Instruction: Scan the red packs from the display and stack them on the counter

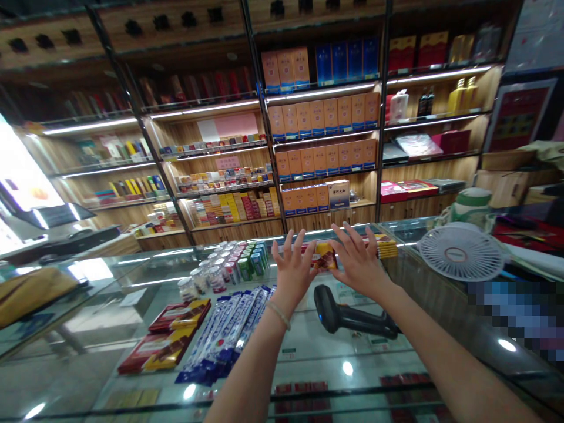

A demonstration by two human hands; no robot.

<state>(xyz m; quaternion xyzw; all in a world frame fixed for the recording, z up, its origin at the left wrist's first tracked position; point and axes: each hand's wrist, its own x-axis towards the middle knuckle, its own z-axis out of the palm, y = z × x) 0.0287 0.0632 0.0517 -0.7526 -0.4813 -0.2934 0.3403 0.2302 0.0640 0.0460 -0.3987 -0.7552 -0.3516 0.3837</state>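
Both hands reach over a glass counter (308, 346). A red and yellow chocolate pack (325, 258) lies between them on the far part of the counter. My left hand (293, 264), with a bracelet on the wrist, has its fingers spread at the pack's left end. At the other end, my right hand (359, 267) also has its fingers apart. Both thumbs come close to the pack; whether they touch it I cannot tell. Nearer me lies a black barcode scanner (352, 317). A stack of yellow packs (388, 247) sits just beyond my right hand, partly hidden.
Blue stick packs (229, 335) and red-yellow chocolate boxes (163, 346) lie on the left. Behind them stand rows of small tubs (233, 264). A white round fan (462, 251) and a green-white jug (472, 205) stand right. Stocked shelves (326, 138) line the wall.
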